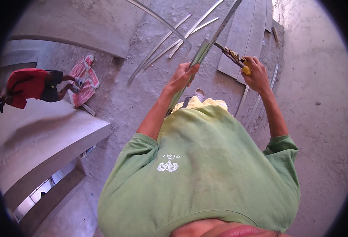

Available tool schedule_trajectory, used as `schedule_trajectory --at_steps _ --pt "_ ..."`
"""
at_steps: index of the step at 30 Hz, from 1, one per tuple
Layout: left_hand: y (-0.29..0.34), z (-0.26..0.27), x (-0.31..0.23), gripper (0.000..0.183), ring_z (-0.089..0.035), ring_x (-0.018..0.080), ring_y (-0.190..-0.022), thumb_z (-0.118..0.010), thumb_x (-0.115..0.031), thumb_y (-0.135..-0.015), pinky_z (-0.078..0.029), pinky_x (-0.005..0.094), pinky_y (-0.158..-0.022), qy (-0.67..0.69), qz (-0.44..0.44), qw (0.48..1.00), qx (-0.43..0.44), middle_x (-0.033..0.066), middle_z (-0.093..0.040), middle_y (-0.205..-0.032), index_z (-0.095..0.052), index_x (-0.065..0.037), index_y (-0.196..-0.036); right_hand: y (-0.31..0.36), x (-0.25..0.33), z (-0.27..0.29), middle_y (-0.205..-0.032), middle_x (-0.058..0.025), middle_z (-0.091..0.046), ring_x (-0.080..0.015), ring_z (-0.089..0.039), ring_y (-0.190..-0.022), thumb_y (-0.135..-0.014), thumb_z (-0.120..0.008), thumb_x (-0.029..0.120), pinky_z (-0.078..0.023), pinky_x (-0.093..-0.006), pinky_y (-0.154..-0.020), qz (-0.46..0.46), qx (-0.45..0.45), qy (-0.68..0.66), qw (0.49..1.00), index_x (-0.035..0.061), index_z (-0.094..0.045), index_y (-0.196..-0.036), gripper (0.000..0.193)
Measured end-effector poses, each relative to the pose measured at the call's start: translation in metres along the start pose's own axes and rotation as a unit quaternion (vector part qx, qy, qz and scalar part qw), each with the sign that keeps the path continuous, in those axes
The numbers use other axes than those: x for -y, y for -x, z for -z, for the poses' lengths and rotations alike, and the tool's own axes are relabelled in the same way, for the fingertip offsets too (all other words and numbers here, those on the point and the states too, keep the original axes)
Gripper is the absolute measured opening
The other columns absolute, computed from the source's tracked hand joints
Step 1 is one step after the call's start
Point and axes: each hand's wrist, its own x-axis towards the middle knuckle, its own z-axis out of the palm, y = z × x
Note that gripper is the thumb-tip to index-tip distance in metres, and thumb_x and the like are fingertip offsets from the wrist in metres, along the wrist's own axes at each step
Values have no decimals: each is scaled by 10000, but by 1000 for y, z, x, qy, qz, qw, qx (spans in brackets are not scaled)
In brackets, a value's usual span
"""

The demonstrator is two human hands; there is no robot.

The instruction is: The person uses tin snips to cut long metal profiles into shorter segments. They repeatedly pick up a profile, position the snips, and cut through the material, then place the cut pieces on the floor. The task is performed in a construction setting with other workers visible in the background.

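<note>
My left hand [181, 78] is closed around a long, thin metal channel [202, 50]. The channel slants from beside my waist up to the far edge of the view. In my right hand [257, 76] is a pair of snips [234, 56] with yellow on the handles. The tips of the snips meet the channel's right edge, a little beyond my left hand. Whether the blades are around the metal or only touching it, I cannot tell.
Several loose metal strips [174, 44] lie crossed on the rough concrete floor. Long grey boards [248, 37] are at the far right of them. To the left, a person in a red shirt [27, 85] is near red-and-white sacks [83, 81]. A concrete ledge [63, 138] borders the left side.
</note>
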Motion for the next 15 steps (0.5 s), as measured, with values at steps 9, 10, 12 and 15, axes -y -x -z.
schedule_trajectory --at_steps 9,10,12,15 --pt "1 -1 -3 685 -430 60 -483 -500 -760 -855 -368 236 -416 -3 -14 1000 1 -27 -434 -605 -499 -78 -788 0 2 1 -1064 -174 -633 -389 -631 -951 -767 -706 112 -505 -443 -804 -5 17 0 1000 41 -593 -1172 426" --pt "0 -1 -1 684 -429 59 -481 -499 -760 -855 -366 235 -412 -6 -20 1000 1 -28 -433 -604 -496 -80 -784 0 2 0 -1063 -181 -635 -394 -629 -954 -779 -709 114 -499 -437 -807 -6 18 2 1000 29 -586 -1182 429" --pt "-1 0 1 681 -446 64 -479 -522 -765 -837 -376 240 -410 -5 -23 1000 2 -26 -441 -602 -484 -89 -762 0 -4 -5 -1046 -185 -642 -397 -634 -941 -792 -715 128 -501 -438 -796 -1 2 4 1000 29 -589 -1179 419" --pt "-1 1 0 686 -484 75 -480 -571 -777 -797 -401 252 -415 3 -17 1000 5 -20 -462 -598 -471 -103 -726 -4 -7 -6 -1011 -185 -655 -397 -644 -908 -810 -717 145 -504 -443 -772 2 -4 17 1000 29 -598 -1152 381"
